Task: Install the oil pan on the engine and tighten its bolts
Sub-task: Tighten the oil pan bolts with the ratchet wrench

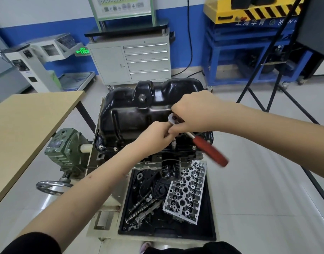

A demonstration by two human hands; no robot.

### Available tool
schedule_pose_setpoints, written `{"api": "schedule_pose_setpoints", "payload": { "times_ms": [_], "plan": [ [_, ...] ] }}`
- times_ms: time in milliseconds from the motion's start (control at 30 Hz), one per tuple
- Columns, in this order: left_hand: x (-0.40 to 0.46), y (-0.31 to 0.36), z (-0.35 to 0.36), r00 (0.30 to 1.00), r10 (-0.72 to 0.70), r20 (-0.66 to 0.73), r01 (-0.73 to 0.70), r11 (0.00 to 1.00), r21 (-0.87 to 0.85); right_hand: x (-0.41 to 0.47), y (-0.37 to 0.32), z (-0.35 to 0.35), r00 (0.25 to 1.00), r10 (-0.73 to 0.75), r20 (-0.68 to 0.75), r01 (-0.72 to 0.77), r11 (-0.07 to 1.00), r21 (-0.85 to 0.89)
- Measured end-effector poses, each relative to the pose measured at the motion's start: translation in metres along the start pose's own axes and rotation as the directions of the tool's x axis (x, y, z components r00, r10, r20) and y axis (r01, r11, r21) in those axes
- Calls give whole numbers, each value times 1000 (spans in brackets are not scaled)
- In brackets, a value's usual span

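Both hands are up over the engine, meeting at a ratchet wrench (177,121). The black oil pan (139,114) sits on top of the inverted engine block (157,154), its flange lying along the block's edge with bolts (115,148) showing in the near rim. The right hand (192,111) comes in from the right and curls its fingers over the chrome head of the ratchet, pressing down on it. The left hand (155,134) reaches up from below, fingers bunched around the extension bar (174,143) just under the head, pinching it; the socket end stands on the near flange. The red handle (210,150) angles out toward the lower right, blurred, with neither hand on it. Below the block hangs a black oil filter (171,169), and under that a black tray (208,213) holds a cylinder head (185,191) at the right and camshafts (142,208) at the left. A wooden table (29,125) stands to the left, a green gearbox (65,145) with a handwheel (53,186) beside the stand.
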State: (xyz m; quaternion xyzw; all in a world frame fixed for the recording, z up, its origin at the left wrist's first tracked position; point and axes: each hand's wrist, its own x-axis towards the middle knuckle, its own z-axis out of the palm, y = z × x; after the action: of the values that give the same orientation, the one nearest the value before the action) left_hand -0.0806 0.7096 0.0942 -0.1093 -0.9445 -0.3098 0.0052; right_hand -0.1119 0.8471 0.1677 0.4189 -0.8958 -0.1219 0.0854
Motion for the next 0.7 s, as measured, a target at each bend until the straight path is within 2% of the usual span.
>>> {"api": "schedule_pose_setpoints", "payload": {
  "times_ms": [200,333,433,500,633,700],
  "plan": [
    [5,-1,-3,999,14,48,-17,998,63,4,8,-3,984,-177,15,177,984,-5],
    [2,-1,-2,999,-1,52,2,1000,-4,2,7,0,999,-39,-2,39,999,0],
    [2,0,2,1000,-10,11,10,1000,24,1,5,1,999,42,14,-42,997,58],
    [4,2,2,1000,0,16,-1,998,60,1,6,1,1000,13,16,-14,998,61],
    [5,3,0,997,33,74,-40,995,90,1,11,-2,989,-141,33,140,989,42],
    [3,1,0,994,27,105,-34,997,69,0,10,-2,990,-137,13,137,990,27]
  ]
}}
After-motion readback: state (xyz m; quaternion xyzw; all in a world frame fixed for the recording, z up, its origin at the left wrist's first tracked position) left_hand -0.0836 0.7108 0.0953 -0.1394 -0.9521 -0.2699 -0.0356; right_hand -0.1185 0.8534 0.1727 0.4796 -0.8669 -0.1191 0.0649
